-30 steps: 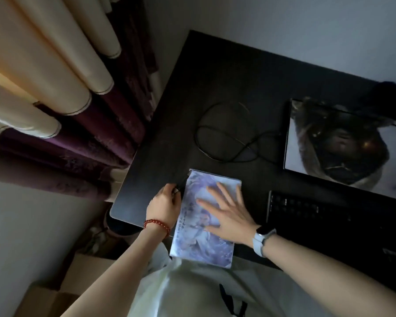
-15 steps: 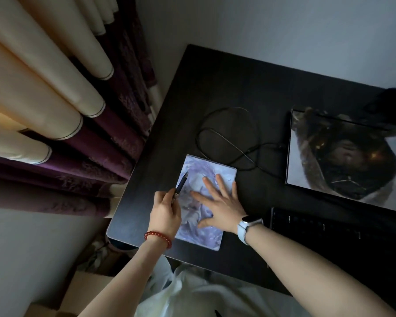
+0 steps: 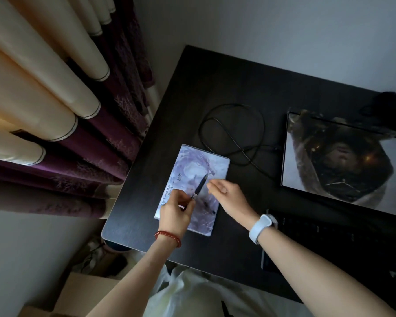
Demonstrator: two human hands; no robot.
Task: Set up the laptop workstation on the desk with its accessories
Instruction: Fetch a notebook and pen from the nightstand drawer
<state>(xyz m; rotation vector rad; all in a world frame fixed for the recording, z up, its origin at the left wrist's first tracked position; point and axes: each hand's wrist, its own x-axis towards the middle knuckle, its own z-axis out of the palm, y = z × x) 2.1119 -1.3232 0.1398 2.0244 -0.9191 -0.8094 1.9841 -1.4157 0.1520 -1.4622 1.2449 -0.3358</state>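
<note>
**Head view: pen going down on the notebook**

Lies flat near the desk's left corner: pale lilac illustrated notebook (image 3: 193,188) on dark wooden desk (image 3: 226,88). Left hand (image 3: 175,212) pinching slim black pen (image 3: 199,187) above the cover; right hand (image 3: 229,196) loosely curled, holding nothing. Next, probably: lay pen down gently. Right: open laptop (image 3: 343,161), looped black cable (image 3: 232,136). No containers visible.

curtains (image 3: 55,106): cream and purple folds, far left of the grips | cardboard box (image 3: 78,294): on floor, below-left | wall (image 3: 284,30): pale, beyond
</note>
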